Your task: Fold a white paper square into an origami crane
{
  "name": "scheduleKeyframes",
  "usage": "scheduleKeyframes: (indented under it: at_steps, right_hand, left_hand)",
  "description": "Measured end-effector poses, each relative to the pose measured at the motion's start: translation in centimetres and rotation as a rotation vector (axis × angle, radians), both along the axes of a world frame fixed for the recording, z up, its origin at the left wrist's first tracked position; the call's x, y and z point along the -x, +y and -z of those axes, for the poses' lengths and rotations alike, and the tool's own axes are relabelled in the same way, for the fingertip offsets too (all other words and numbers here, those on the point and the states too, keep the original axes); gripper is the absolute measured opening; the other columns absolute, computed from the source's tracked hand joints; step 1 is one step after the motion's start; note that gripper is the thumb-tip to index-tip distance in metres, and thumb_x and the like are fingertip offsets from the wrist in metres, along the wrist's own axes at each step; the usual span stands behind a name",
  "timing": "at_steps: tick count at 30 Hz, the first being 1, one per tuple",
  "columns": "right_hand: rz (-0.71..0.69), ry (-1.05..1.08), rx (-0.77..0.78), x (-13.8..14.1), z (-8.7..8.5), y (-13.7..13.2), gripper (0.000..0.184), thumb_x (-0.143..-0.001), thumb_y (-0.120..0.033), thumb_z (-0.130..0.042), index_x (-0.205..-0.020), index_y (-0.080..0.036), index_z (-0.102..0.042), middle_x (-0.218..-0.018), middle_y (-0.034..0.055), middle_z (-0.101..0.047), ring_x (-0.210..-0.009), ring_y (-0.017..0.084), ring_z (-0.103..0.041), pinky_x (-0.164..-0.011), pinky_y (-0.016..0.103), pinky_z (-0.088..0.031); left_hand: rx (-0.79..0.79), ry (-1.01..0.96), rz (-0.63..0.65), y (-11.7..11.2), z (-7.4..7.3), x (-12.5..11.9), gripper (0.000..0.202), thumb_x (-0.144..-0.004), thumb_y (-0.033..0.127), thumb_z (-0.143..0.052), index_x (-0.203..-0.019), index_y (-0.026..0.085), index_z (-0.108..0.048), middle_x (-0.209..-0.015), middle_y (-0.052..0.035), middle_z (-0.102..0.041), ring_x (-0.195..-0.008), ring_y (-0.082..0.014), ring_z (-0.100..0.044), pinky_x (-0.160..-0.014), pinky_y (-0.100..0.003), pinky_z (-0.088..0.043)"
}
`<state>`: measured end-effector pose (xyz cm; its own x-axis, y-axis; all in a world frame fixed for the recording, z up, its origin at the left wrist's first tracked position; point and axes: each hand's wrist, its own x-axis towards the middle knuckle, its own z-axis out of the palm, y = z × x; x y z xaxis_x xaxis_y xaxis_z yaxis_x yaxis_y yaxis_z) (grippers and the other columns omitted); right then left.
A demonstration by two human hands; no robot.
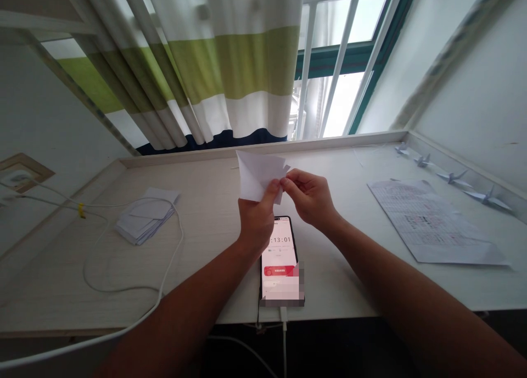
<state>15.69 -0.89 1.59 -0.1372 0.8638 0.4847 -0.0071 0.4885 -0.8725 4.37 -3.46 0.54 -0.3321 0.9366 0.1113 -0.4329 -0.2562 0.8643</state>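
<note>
A partly folded white paper (257, 175) is held up above the desk (214, 224), in front of the window. My left hand (256, 220) pinches its lower edge between thumb and fingers. My right hand (309, 197) pinches the paper's right corner with its fingertips. Both hands meet just above a phone (284, 268) that lies flat near the front edge, its screen lit with a timer.
A stack of white paper squares (145, 216) lies at the left, with a white cable (123, 268) looping round it. A printed sheet (432, 221) lies at the right. Several folded paper cranes (450, 176) line the right wall ledge. Striped curtains (230, 65) hang behind.
</note>
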Motion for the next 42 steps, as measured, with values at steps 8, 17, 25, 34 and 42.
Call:
scheduleKeyframes:
  at_steps: [8, 17, 25, 34, 42]
  right_hand:
    - [0.074, 0.067, -0.040, 1.4, 0.6, -0.3, 0.019, -0.090, -0.024, -0.065, -0.072, -0.018, -0.064, -0.069, -0.0012, -0.059, -0.066, 0.013, -0.053, -0.065, 0.030, -0.046]
    - [-0.006, 0.133, 0.088, 1.0, 0.3, -0.1, 0.015, -0.087, -0.030, -0.070, -0.078, -0.018, -0.070, -0.076, 0.0024, -0.071, -0.074, 0.017, -0.066, -0.074, 0.033, -0.055]
    - [-0.040, 0.092, 0.111, 0.9, 0.6, -0.2, 0.022, -0.081, -0.038, -0.081, -0.079, -0.018, -0.072, -0.077, 0.0032, -0.072, -0.075, 0.018, -0.067, -0.073, 0.034, -0.056]
    - [-0.021, 0.075, 0.064, 0.4, 0.6, 0.0, 0.023, -0.087, -0.041, -0.076, -0.081, -0.019, -0.073, -0.077, 0.0038, -0.074, -0.072, 0.018, -0.068, -0.071, 0.034, -0.057]
    - [0.046, 0.169, 0.097, 1.6, 0.9, -0.2, 0.026, -0.084, -0.043, -0.079, -0.082, -0.019, -0.073, -0.076, 0.0034, -0.073, -0.072, 0.018, -0.067, -0.069, 0.033, -0.056]
  left_hand:
    - [0.046, -0.052, -0.056, -0.1, 0.2, -0.5, 0.042, -0.073, 0.033, -0.090, -0.108, 0.016, -0.076, -0.100, -0.0084, -0.080, -0.098, -0.0228, -0.075, -0.093, -0.035, -0.058]
    - [0.029, -0.046, -0.110, 0.3, 0.0, -0.2, 0.037, -0.076, 0.038, -0.087, -0.105, 0.017, -0.076, -0.104, -0.0082, -0.078, -0.099, -0.0216, -0.073, -0.090, -0.035, -0.056]
    - [0.050, -0.079, -0.104, 0.0, -0.4, -0.1, 0.050, -0.072, 0.037, -0.091, -0.116, 0.018, -0.074, -0.108, -0.0088, -0.078, -0.104, -0.0230, -0.073, -0.092, -0.034, -0.056]
    - [0.005, 0.062, -0.098, 0.3, 0.3, 0.1, 0.036, -0.072, 0.034, -0.089, -0.099, 0.014, -0.078, -0.095, -0.0087, -0.079, -0.089, -0.0214, -0.074, -0.079, -0.032, -0.056]
    - [0.039, 0.038, -0.174, 0.2, -0.1, -0.3, 0.036, -0.072, 0.035, -0.089, -0.098, 0.015, -0.077, -0.092, -0.0079, -0.078, -0.088, -0.0202, -0.073, -0.080, -0.031, -0.056]
